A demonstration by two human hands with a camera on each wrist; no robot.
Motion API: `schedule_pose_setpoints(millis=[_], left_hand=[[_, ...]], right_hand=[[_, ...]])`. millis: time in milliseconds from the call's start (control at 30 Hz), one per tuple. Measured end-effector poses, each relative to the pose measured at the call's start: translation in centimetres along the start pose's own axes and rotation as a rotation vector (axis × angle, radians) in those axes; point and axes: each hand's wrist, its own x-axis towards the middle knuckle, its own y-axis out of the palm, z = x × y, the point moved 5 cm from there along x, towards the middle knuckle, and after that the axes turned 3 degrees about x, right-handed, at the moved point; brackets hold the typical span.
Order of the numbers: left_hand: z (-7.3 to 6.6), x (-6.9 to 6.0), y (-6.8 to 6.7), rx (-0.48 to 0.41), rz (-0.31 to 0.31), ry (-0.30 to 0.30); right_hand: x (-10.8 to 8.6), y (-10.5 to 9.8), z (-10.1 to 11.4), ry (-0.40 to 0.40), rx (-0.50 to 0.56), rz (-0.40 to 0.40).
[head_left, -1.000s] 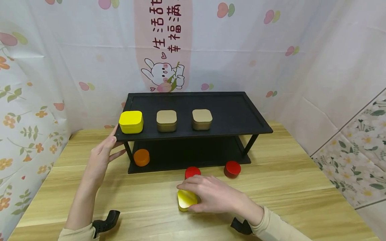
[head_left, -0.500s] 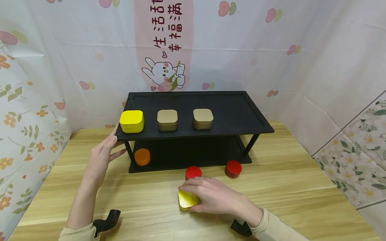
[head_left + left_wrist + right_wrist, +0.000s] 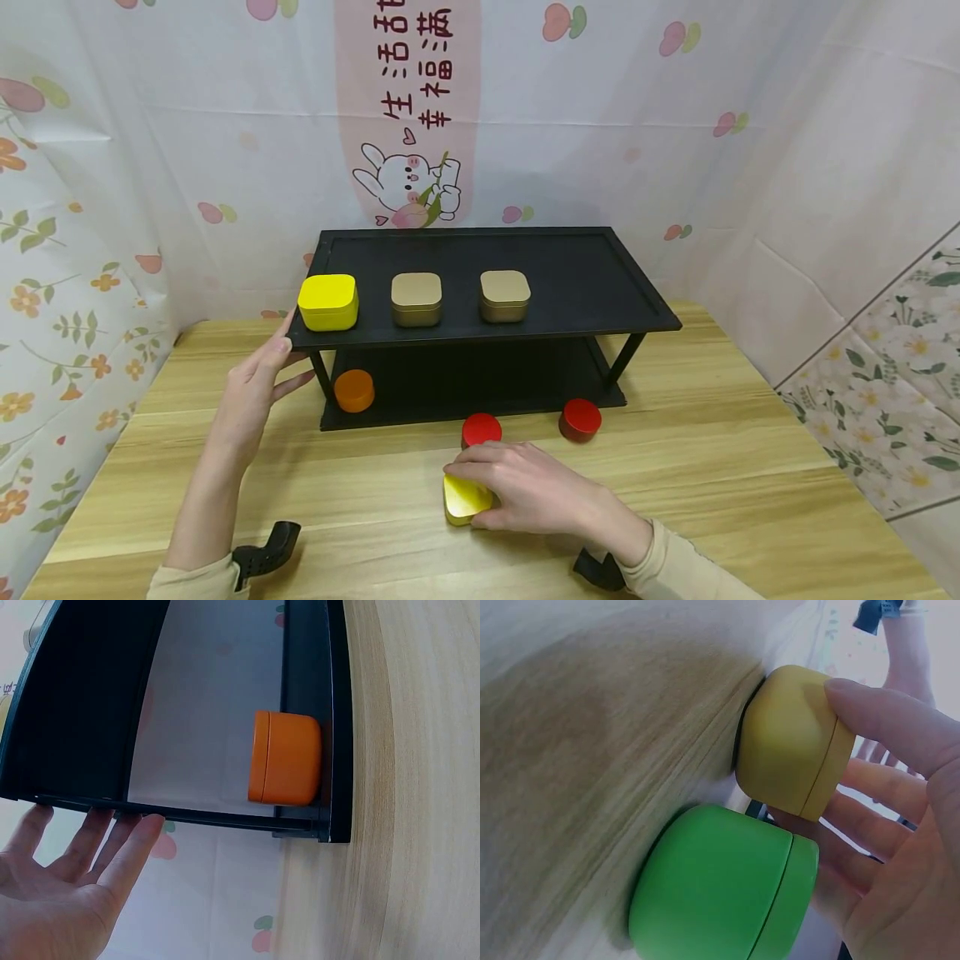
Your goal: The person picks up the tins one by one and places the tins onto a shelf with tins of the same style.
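My right hand (image 3: 532, 487) pinches a yellow square tin (image 3: 463, 500) that sits on the table. In the right wrist view the thumb lies on the edge of the tin's lid, with fingers at its far side. Beside it is a green tin (image 3: 716, 889), which the hand hides in the head view. My left hand (image 3: 255, 375) is at the left end of a black two-tier shelf (image 3: 480, 337), with extended fingertips touching its side in the left wrist view. An orange tin (image 3: 354, 392) stands on the lower tier near this hand.
On the upper tier stand a bright yellow tin (image 3: 328, 303) and two gold tins, one in the middle (image 3: 416, 300) and another to its right (image 3: 505, 297). Two red round tins (image 3: 482, 429) stand before the shelf. A patterned cloth (image 3: 600, 125) hangs behind.
The scene shifts very slightly in the head view between the first frame and now. Both hands keep their places, and the tins stay where they were.
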Motion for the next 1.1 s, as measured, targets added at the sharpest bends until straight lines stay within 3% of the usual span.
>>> schedule_pose_setpoints(millis=[433,733,1100], left_hand=[[0.1,0.1,0.0,-0.016,0.002,0.006],[0.2,0.0,0.0,-0.010,0.010,0.002],[0.1,0.1,0.0,-0.011,0.002,0.005]], right_hand=[[-0.1,-0.7,0.2,-0.010,0.038,-0.013],[-0.4,-2.4,0.3,-0.030,0.077,-0.045],[-0.7,-4.4,0.0,-0.042,0.046,-0.106]])
